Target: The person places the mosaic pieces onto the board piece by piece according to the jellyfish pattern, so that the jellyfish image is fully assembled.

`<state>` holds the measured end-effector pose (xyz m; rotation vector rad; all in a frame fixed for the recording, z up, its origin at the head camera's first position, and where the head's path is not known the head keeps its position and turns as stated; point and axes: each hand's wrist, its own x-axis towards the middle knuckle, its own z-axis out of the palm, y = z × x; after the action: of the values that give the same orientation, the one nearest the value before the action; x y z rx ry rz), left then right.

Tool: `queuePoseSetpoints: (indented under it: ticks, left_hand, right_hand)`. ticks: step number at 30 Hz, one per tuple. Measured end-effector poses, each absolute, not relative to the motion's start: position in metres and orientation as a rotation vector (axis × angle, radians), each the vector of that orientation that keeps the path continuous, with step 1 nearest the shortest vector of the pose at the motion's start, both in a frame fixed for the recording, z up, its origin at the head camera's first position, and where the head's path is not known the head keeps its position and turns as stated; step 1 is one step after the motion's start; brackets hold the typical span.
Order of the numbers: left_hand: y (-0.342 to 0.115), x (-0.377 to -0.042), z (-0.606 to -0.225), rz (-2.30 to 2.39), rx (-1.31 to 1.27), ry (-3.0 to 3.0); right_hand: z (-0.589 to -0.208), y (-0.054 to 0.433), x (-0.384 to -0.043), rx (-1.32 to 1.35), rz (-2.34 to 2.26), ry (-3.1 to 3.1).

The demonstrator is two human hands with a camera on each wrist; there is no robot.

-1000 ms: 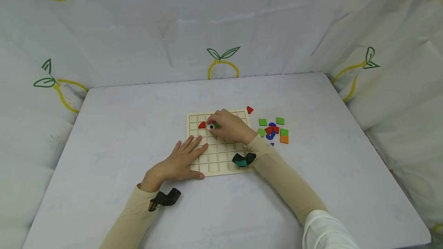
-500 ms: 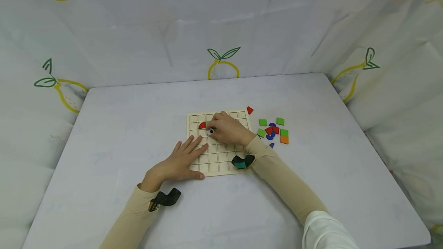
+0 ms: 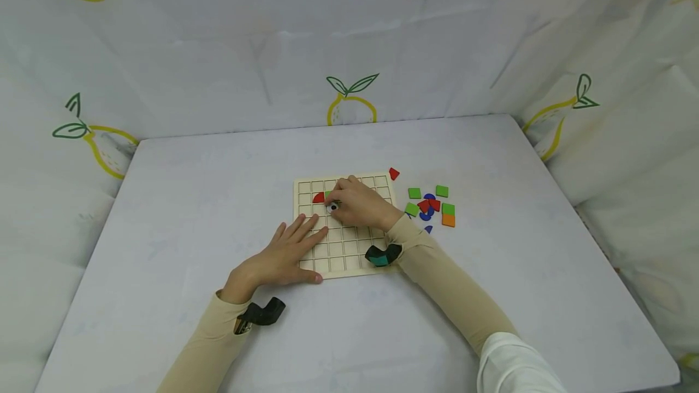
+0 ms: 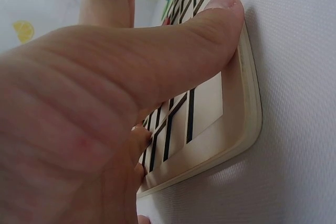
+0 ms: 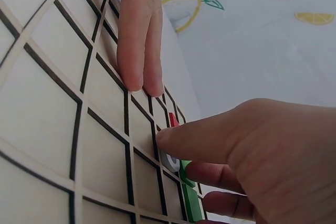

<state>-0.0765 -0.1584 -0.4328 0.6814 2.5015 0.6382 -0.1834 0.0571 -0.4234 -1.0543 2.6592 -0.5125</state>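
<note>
A pale wooden grid board lies on the table. My left hand is spread flat over its near left part, thumb at the front edge; in the left wrist view the thumb rests across the rim. My right hand pinches a small white tile with a black dot, like an eye, between thumb and fingers, low at the grid. Just beyond it a red quarter-round tile sits in a cell, with a green tile near my fingers in the right wrist view. My right hand hides cells behind it.
Right of the board lie loose pieces: green squares, an orange square, red pieces and blue curved pieces. A single red piece lies by the board's far right corner. A lemon-print curtain surrounds the table.
My right hand has moved slightly toward me with the eye tile, from beside the red tile to just below that row. Some green now shows beside the red tile. My left hand stays put.
</note>
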Motion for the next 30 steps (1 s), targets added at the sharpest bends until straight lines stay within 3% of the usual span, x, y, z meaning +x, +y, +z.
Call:
queuePoseSetpoints:
  ticks: [12,30]
  left_hand:
    - [-0.158,-0.076,-0.432,0.647,0.688,2.499]
    - [-0.157,-0.075,-0.432,0.66,0.666,2.505]
  right_hand:
    - [-0.412,0.069,-0.19,-0.965,-0.67,2.606]
    - [-0.384,0.135,-0.215,-0.669,-0.988,2.671]
